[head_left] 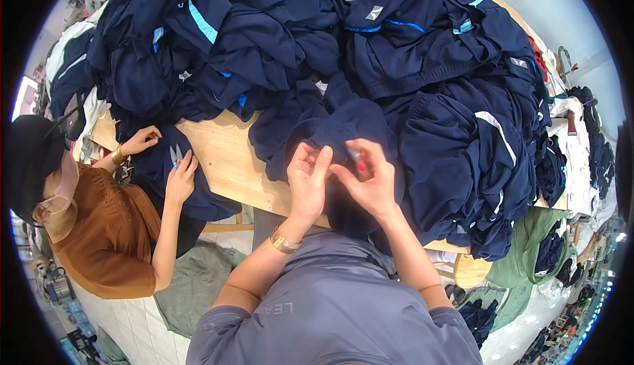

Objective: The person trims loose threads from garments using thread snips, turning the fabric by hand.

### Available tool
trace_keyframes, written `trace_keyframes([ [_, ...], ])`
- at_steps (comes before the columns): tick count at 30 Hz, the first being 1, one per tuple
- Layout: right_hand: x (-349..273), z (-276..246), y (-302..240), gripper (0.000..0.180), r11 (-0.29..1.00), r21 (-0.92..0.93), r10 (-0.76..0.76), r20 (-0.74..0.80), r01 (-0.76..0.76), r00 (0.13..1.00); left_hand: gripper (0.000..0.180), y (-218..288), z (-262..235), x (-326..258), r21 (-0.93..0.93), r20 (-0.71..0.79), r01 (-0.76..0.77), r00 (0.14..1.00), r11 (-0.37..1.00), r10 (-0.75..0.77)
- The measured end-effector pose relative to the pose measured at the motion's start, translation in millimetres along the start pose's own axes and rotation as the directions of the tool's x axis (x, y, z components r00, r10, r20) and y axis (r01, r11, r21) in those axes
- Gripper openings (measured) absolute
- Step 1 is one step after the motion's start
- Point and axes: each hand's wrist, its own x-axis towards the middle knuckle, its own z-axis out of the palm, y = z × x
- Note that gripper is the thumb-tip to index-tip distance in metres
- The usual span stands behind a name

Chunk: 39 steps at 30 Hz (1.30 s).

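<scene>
A navy garment [343, 124] lies at the near edge of the table, bunched under and between my hands. My left hand [309, 179] pinches its cloth between thumb and fingers. Curled close beside it, my right hand [371, 179] holds small red-handled thread snips [360, 165], mostly hidden by the fingers and blurred. The thumb of that hand nearly meets the left fingers over the cloth. What lies right at the fingertips is too small to make out.
Large piles of navy garments [224, 41] cover the far and right side of the wooden table [221, 150]. At the left a co-worker in a brown top [122, 226] holds blue-handled snips [176, 157] over navy cloth. Green cloth [528, 246] hangs at the right.
</scene>
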Motion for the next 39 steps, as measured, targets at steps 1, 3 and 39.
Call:
trace_keyframes([
  [1, 0, 2, 4, 0.028, 0.994, -0.031, -0.102, 0.026, 0.103, 0.994, 0.010, 0, -1, 0, 0.031, 0.026, -0.017, 1.000, 0.999, 0.016],
  [3, -1, 3, 8, 0.016, 0.992, -0.009, -0.122, 0.033, 0.122, 0.992, 0.010, 1, 2, -1, 0.037, 0.000, -0.022, 1.000, 0.999, 0.022],
  [39, -3, 5, 16, 0.022, 0.921, 0.285, 0.277, 0.003, -0.267, 0.961, 0.010, 1, 9, -3, -0.061, -0.043, -0.006, 0.999, 0.998, 0.003],
])
